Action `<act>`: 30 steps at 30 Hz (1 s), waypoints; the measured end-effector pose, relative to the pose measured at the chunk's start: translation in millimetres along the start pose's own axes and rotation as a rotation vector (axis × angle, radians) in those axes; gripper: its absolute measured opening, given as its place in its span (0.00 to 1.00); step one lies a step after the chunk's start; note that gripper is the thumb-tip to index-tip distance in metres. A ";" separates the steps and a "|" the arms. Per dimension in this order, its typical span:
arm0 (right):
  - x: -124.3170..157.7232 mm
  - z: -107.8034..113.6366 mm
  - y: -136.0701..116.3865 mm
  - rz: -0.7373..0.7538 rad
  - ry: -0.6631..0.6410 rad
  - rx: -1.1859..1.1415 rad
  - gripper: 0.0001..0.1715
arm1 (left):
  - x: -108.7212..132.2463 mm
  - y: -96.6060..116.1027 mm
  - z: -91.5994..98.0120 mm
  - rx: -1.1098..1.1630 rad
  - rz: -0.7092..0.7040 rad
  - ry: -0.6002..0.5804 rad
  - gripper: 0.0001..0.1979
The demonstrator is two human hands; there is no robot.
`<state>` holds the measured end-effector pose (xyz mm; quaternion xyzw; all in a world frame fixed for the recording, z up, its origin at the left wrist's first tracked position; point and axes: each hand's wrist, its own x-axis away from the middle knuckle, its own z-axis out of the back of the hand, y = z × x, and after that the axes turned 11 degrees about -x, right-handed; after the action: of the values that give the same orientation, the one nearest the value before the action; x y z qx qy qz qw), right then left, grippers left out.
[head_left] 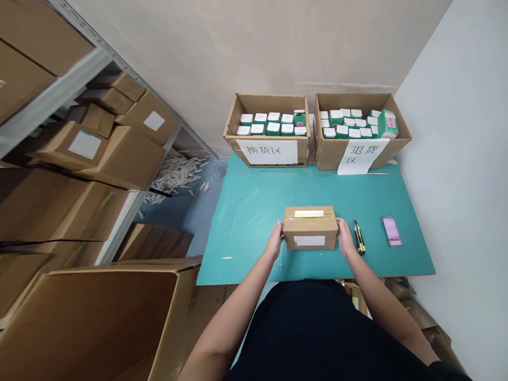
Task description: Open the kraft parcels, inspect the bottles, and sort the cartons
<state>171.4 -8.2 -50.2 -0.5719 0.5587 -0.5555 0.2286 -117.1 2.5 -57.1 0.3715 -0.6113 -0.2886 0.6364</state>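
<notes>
A closed brown cardboard box stands on the green tabletop, near its front edge. Tape and a pale strip run along its top, and a white label is on the side facing me. My left hand grips the box's left end, while my right hand holds the right end; the fingertips are partly hidden behind the box. Just right of my right hand lies a yellow and black utility knife. Farther right is a pink, pixelated flat object.
Two open cartons, left and right, hold several green-and-white small boxes at the table's back; paper signs hang on their fronts. Shelves with cardboard boxes stand left. A large open carton is at lower left. A white wall borders the right.
</notes>
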 end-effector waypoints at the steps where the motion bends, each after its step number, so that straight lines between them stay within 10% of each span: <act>1: 1.9 1.8 1.1 0.006 -0.005 0.007 0.37 | 1.2 -1.3 2.7 0.004 0.001 -0.002 0.35; 15: -34.5 1.7 -6.7 -0.063 -0.058 0.132 0.43 | -23.5 26.2 -6.2 -0.083 -0.026 -0.072 0.33; 21: 1.6 15.4 4.2 0.000 -0.025 0.057 0.40 | -6.6 1.9 14.5 -0.052 -0.148 -0.180 0.37; 30: 15.0 24.2 13.8 -0.363 0.001 0.111 0.36 | 13.3 -18.3 23.6 -0.181 0.278 -0.213 0.35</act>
<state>184.1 -34.1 -63.5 -0.6495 0.4149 -0.6179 0.1558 -137.7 -21.4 -65.3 0.1920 -0.6922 -0.2893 0.6327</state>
